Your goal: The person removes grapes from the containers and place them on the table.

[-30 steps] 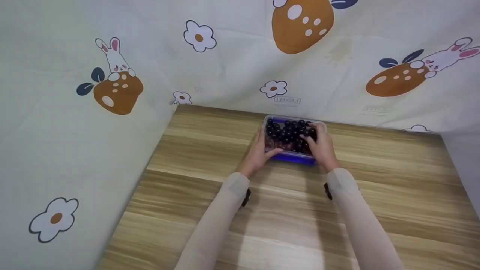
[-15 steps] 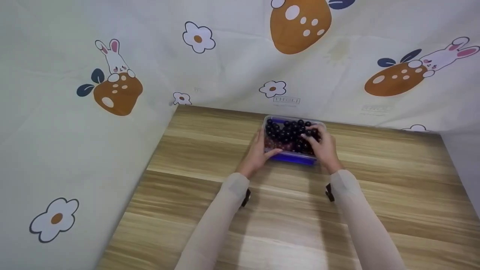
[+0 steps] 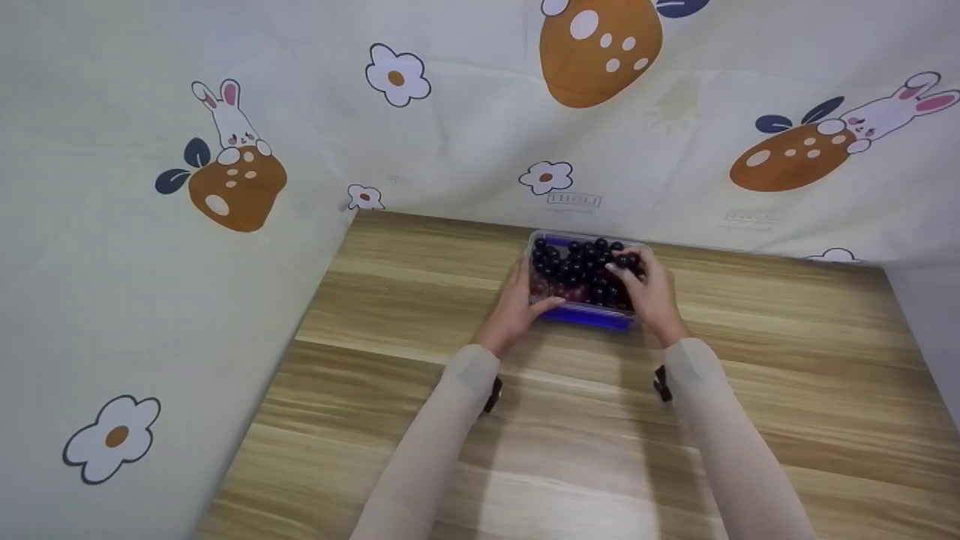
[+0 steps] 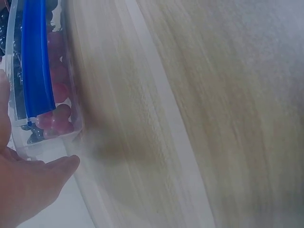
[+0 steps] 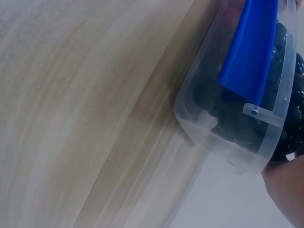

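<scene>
Cloth (image 3: 75, 262) printed with flowers, rabbits and orange strawberries covers the left side and runs along the back of a wood-grain table (image 3: 570, 465). At lower left lies a pale left sleeve (image 3: 427, 442) with a black device (image 3: 492, 395) at its wrist, and beyond it the left hand (image 3: 516, 307) clasps the left end of a clear container (image 5: 228, 152), fingers along the outer wall, thumb over the near rim. That container stands on the table near its back edge, a blue flap (image 3: 589, 318) along its near side. Red grapes (image 4: 59, 121) show through the near wall toward the left; dark grapes (image 3: 577, 266) fill much of the rest. At the right end, the right hand (image 3: 651, 296) reaches over the rim, thumb and fingers curled narrowly round some dark grapes; how firmly, I cannot tell. Below it is the pale right sleeve (image 3: 739, 442)
</scene>
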The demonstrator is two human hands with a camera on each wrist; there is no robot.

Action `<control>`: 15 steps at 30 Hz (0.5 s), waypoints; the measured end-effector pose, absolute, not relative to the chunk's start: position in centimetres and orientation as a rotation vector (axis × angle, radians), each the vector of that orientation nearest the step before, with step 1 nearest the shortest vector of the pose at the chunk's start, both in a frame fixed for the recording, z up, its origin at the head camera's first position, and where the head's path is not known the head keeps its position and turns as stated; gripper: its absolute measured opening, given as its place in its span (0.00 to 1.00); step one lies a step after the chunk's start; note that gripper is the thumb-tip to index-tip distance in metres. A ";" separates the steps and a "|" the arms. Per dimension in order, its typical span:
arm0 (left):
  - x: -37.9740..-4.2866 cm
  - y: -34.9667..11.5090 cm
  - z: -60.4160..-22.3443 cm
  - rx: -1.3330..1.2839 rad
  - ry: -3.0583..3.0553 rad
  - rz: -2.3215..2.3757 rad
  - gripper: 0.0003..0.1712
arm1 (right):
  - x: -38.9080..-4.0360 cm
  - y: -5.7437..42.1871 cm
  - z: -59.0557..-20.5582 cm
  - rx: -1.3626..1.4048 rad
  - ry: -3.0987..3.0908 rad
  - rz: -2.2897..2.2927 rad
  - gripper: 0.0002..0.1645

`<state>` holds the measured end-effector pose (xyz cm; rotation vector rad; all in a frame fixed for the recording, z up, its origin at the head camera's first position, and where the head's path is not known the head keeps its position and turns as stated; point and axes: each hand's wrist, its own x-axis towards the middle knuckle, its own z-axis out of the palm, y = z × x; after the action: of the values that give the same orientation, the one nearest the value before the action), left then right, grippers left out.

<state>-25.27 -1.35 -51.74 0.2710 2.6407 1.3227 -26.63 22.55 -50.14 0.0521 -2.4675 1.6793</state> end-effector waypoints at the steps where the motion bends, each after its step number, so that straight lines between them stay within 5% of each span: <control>1: -25.3 -1.3 -51.8 0.266 2.634 1.323 0.62 | -26.6 22.5 -50.0 0.053 -2.469 1.671 0.17; 15: -25.4 -1.3 -51.8 0.264 2.647 1.313 0.61 | -26.6 22.0 -48.5 0.114 -2.436 1.623 0.17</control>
<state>-25.43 -1.26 -51.77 0.2638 2.6467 1.3125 -26.63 22.03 -48.49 0.1138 -2.4358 1.6229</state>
